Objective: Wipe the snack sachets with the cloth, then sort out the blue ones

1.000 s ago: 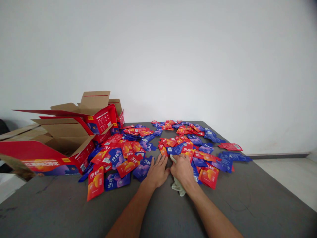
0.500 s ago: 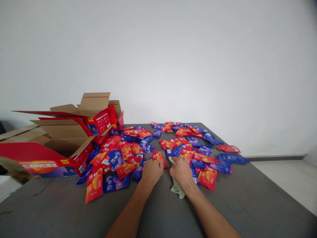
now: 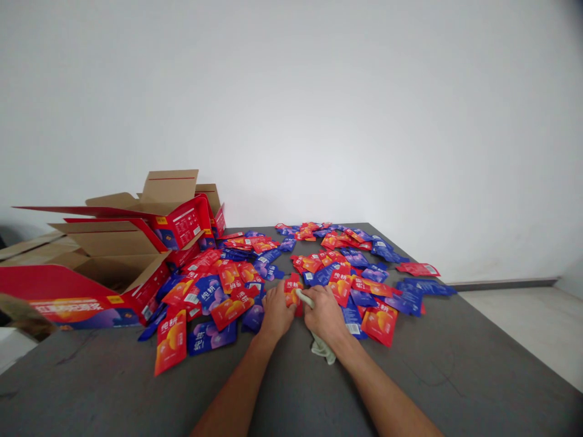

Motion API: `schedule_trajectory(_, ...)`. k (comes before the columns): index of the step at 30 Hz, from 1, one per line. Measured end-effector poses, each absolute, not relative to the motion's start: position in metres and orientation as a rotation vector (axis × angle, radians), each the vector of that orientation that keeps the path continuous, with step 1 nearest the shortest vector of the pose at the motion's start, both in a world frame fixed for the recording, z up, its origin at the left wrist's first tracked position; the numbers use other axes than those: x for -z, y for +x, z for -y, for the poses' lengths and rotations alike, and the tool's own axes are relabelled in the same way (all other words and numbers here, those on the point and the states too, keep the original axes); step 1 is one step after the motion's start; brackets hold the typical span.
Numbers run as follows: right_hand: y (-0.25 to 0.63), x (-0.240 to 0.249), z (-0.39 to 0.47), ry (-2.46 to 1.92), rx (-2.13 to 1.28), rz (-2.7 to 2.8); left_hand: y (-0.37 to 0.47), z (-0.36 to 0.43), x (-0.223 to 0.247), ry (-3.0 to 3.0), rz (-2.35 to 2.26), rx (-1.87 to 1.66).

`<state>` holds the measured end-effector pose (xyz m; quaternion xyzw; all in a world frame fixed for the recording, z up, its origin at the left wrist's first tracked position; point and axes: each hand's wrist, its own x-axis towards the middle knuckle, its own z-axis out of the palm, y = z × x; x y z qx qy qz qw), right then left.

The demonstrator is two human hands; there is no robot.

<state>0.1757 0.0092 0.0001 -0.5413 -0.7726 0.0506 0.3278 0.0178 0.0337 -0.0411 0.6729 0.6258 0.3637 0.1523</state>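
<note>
A red packet (image 3: 293, 290) with orange fruit print lies between my hands, its printed face up. My left hand (image 3: 277, 312) is closed at its left edge, with the thumb near the lower corner; the fingertips are partly hidden. On the other side, my right hand (image 3: 324, 312) grips a bunched pale green cloth (image 3: 322, 349), which pokes out above the fingers and hangs below the palm onto the table. Red and blue packets lie in a heap (image 3: 232, 309) to the left of my left hand, and another heap (image 3: 380, 321) is beside my right hand.
Open red cardboard boxes (image 3: 109, 300) stand at the left, flaps raised. More packets (image 3: 310, 230) are spread along the far end of the dark grey table (image 3: 291, 394). A white wall (image 3: 319, 121) rises behind it.
My left hand has shifted slightly left and closed at the red packet's edge. The packet has turned straighter. My right hand has moved a little left with the cloth.
</note>
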Motion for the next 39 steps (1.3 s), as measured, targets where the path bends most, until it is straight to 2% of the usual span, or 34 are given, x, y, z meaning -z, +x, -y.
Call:
schedule_trajectory(5,0.164,-0.004,-0.003,-1.167,-0.197,2.036,0.011,-0.033,0.031,1.391,-1.299,-1.474)
schedule_trajectory(9,0.148,-0.009,0.012,-1.02,-0.212,2.094,0.012,-0.017,0.012,1.079,-0.765,-1.386)
schedule_trajectory(12,0.146,-0.012,0.018,-1.046,-0.188,2.077,0.014,-0.006,0.003,0.972,-0.564,-1.292)
schedule_trajectory(21,0.182,-0.019,-0.005,-1.241,0.101,1.81,0.024,0.0,0.002,0.955,-0.565,-1.197)
schedule_trajectory(30,0.146,-0.015,0.02,-1.04,-0.059,2.183,0.013,-0.003,-0.003,0.914,-0.541,-1.343)
schedule_trajectory(39,0.158,-0.005,-0.001,-1.126,-0.124,1.728,0.019,-0.012,0.0,0.608,-0.635,-1.489)
